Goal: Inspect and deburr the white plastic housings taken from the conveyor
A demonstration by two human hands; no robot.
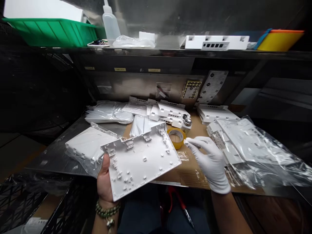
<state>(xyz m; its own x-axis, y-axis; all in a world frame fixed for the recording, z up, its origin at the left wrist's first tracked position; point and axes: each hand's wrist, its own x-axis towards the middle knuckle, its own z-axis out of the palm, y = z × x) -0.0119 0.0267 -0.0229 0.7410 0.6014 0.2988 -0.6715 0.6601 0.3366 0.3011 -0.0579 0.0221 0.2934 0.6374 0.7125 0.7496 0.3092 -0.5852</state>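
My bare left hand [104, 180] grips the lower left edge of a white plastic housing cover [143, 162], thumb on top. The cover is tilted, its inner side with clips and small posts facing me. My right hand [209, 161], in a white glove, hovers just right of a roll of yellow tape [179, 138]. Its thumb and fingertips are pressed together; whatever they may hold is too small to make out. Behind the tape stands a small bottle with a round metal cap [187, 122]. Left of the held cover lies another white cover [90, 141] on clear plastic.
Bagged white covers [251, 143] fill the bench's right side, with more covers [168, 112] at the back. Clear bags [108, 112] lie at back left. Above, a shelf [165, 53] carries a green bin [56, 32] and a squeeze bottle [110, 24]. Red-handled pliers [180, 201] are below the bench edge.
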